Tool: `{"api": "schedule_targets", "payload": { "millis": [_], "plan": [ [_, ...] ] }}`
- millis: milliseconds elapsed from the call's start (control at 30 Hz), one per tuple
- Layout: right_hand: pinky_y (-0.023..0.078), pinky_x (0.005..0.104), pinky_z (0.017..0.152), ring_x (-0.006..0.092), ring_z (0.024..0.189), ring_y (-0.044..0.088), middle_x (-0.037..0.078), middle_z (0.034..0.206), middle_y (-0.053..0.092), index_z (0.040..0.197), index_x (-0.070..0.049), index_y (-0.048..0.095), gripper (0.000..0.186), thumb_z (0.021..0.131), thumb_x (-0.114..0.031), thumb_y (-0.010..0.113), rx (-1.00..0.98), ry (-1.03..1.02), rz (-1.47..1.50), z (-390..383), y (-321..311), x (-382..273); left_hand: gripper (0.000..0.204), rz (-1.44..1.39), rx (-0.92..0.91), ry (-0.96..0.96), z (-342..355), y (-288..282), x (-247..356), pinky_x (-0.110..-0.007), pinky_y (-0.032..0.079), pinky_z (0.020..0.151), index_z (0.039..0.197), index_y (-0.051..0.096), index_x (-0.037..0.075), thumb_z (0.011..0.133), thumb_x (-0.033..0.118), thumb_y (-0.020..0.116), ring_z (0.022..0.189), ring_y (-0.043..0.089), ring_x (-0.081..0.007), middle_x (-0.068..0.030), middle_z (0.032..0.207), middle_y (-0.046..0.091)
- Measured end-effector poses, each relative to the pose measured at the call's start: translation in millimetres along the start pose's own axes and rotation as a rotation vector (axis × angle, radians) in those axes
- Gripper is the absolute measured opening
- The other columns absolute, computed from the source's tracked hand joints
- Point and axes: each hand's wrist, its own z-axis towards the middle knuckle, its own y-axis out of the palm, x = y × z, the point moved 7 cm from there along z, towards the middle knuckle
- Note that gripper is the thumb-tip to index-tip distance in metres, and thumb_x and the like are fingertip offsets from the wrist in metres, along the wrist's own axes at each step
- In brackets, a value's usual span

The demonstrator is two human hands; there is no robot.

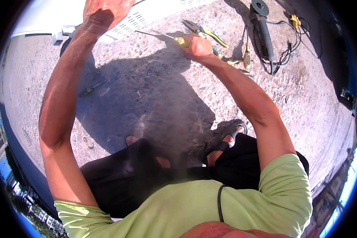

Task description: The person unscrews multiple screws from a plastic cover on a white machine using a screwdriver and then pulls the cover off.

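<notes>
My right hand [199, 47] is closed around the yellow handle of a screwdriver [181, 41], whose thin shaft points up and left, just above the ground. My left hand [106, 11] reaches to the top edge, over a white panel with slots [127, 24]; its fingers are mostly cut off by the frame. Right beside my right hand lie pliers [213, 37] with green and yellow handles. A second screwdriver [247, 59] with a yellowish handle rests farther right. Another small screwdriver [92, 88] lies in my shadow below the white panel.
An angle grinder [262, 33] lies at the upper right, its dark cord [291, 49] looped beside it with a yellow plug [294, 20]. More tools lie partly hidden behind my right forearm. The ground [305, 103] is rough, pebbly concrete. My sandalled feet [228, 141] are near my knees.
</notes>
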Motion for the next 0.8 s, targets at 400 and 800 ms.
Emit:
{"api": "schedule_targets", "payload": {
  "millis": [400,800],
  "plan": [
    [0.052,0.0475,0.077,0.0408,0.087,0.067,0.022,0.096,0.069,0.096,-0.004,0.069,0.027,0.085,-0.029,0.067,0.227,-0.082,0.134,-17.2,-39.9,-10.3,0.024,-0.025,0.005,-0.005,-15.3,-11.5,-2.6,-0.046,0.031,0.115,0.112,0.066,0.012,0.088,0.013,0.068,0.138,0.045,-0.0263,-0.0055,0.134,0.062],
    [0.053,0.0479,0.081,0.0383,0.093,0.067,0.017,0.102,0.069,0.100,-0.009,0.070,0.026,0.087,-0.031,0.064,0.240,-0.082,0.027,-4.0,-35.1,-14.8,0.023,-0.030,0.000,-0.007,-15.7,-13.2,-2.2,-0.046,0.031,0.115,0.110,0.065,0.012,0.088,0.013,0.067,0.138,0.045,-0.0264,-0.0056,0.134,0.062]
  ]
}}
